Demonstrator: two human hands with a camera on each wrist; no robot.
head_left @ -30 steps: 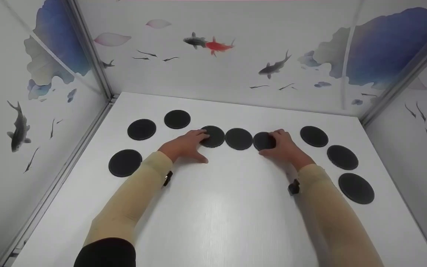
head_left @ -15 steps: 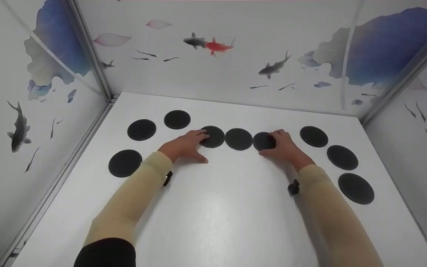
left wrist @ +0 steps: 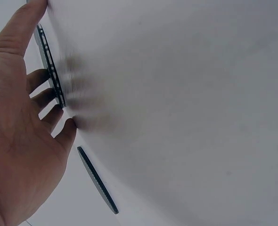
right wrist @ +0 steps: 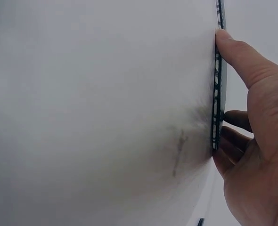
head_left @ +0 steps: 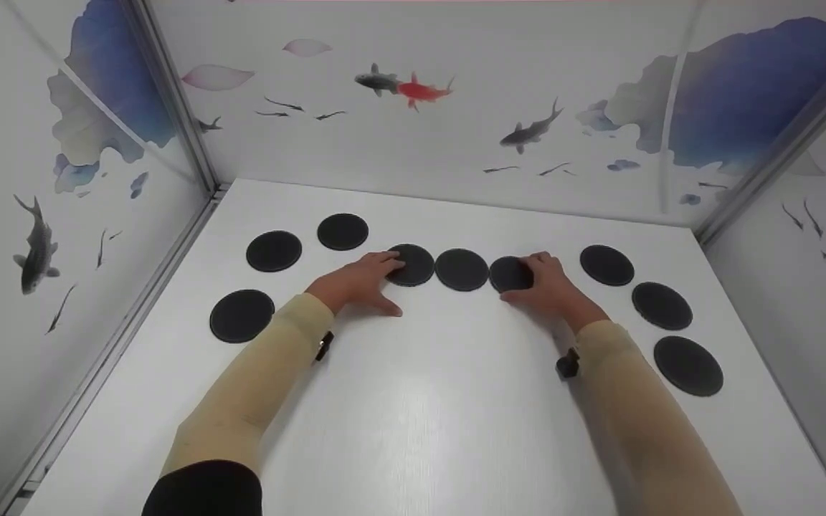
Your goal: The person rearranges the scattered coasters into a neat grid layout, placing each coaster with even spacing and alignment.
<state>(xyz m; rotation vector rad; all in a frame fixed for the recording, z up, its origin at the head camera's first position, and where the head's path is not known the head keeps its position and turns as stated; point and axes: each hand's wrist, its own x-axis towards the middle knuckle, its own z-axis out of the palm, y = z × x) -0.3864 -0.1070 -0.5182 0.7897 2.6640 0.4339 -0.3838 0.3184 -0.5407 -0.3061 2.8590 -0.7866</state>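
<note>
Three flat black discs lie in a touching row near the back of the white table [head_left: 427,401]. My left hand [head_left: 357,282] rests its fingertips on the left disc [head_left: 414,265], with the thumb spread out toward the front, off the disc. The middle disc [head_left: 462,269] has no hand on it. My right hand [head_left: 553,287] holds the right disc [head_left: 509,275], thumb at its near edge and fingers at its far right side, hiding part of it. In the right wrist view this disc [right wrist: 216,89] appears edge-on between thumb and fingers.
More black discs lie to the left, such as one beside the left forearm [head_left: 242,316] and one farther back [head_left: 343,231]. Others curve along the right, the nearest disc [head_left: 688,365] beside the right forearm. White printed panels [head_left: 456,158] enclose the table.
</note>
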